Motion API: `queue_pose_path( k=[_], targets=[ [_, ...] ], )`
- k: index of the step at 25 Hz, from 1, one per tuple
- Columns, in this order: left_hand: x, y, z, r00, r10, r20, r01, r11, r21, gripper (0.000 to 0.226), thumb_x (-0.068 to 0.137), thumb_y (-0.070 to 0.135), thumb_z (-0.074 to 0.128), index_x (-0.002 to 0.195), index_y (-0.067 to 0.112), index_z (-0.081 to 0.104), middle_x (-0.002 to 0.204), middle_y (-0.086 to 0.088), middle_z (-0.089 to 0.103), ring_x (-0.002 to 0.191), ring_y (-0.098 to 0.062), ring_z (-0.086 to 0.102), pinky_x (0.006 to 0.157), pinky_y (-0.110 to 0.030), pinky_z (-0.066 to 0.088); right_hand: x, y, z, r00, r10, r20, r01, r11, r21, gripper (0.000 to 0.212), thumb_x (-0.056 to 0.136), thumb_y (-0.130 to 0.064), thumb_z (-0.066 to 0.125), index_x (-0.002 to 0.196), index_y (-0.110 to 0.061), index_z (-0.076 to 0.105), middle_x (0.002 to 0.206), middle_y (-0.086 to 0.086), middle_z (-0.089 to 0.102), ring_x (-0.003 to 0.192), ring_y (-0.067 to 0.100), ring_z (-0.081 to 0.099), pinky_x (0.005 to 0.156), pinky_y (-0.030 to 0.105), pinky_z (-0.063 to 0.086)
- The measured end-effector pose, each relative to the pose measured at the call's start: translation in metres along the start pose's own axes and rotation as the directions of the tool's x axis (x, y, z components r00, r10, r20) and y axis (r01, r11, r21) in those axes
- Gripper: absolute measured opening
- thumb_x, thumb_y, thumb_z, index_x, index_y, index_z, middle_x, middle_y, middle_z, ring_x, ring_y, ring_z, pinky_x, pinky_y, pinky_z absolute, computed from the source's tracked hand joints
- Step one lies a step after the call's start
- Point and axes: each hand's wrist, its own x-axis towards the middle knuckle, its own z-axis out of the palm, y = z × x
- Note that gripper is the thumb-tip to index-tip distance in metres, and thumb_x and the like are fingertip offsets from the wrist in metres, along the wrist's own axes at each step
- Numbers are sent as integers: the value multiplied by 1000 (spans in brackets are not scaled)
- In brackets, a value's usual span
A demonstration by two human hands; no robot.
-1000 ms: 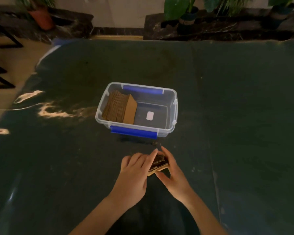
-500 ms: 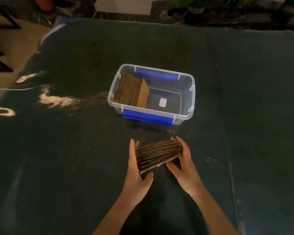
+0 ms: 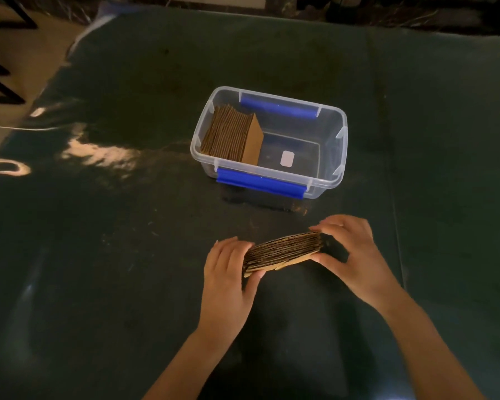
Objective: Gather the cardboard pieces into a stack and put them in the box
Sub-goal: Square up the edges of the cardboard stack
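**Cardboard stack held between both hands, below the box**

Low in the centre of the frame, the left hand [image 3: 228, 272] and right hand [image 3: 350, 249] clasp opposite ends of a stack of corrugated cardboard pieces [image 3: 283, 251], corrugated edges facing the camera. Above it, mid-frame, the clear plastic box [image 3: 339, 157] with blue latches [image 3: 260, 184] sits on the dark bench [image 3: 113, 269]. More cardboard pieces [image 3: 234, 137] stand on edge in its left end.

Your view is dim. A dark green tabletop [image 3: 127, 255] fills most of it, with pale light glare patches [image 3: 98, 151] at left. A tan floor [image 3: 26, 53] and black metal frame legs [image 3: 0, 79] sit far left; a dark marbled ledge [image 3: 416, 15] runs behind.
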Motion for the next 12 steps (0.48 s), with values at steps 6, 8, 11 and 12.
queue_pose_path(
  k=[6,8,11,12],
  targets=[
    [-2,0,-5,994,101,-45,-89,973,214,41,62,28,80,98,17,64,91,2,69,91,-18,60,84,-34,38,1,-7,-10,991,-116,66,129,956,-262,31,69,-26,77,99,-22,68,81,-2,66,81,10,47,80,33,38],
    [1,1,-7,992,119,-48,-105,967,230,42,58,25,83,95,16,66,86,2,70,84,-18,61,77,-31,37,3,-11,-11,990,-105,89,126,951,-281,31,72,-26,75,102,-21,67,79,-1,68,73,8,47,75,28,39],
    [2,9,-11,990,119,-71,-101,970,219,43,54,23,86,92,14,67,83,2,70,81,-18,61,74,-31,38,4,-18,-19,979,-126,160,175,923,-343,28,77,-29,71,104,-21,67,83,1,69,74,10,50,73,25,38],
    [5,15,-14,987,126,-96,-104,973,207,43,55,24,86,92,15,67,82,2,70,80,-18,61,73,-31,38,7,-22,-30,973,-148,180,205,908,-365,27,76,-28,71,102,-21,67,82,0,70,74,12,53,73,27,40]
  ],
)
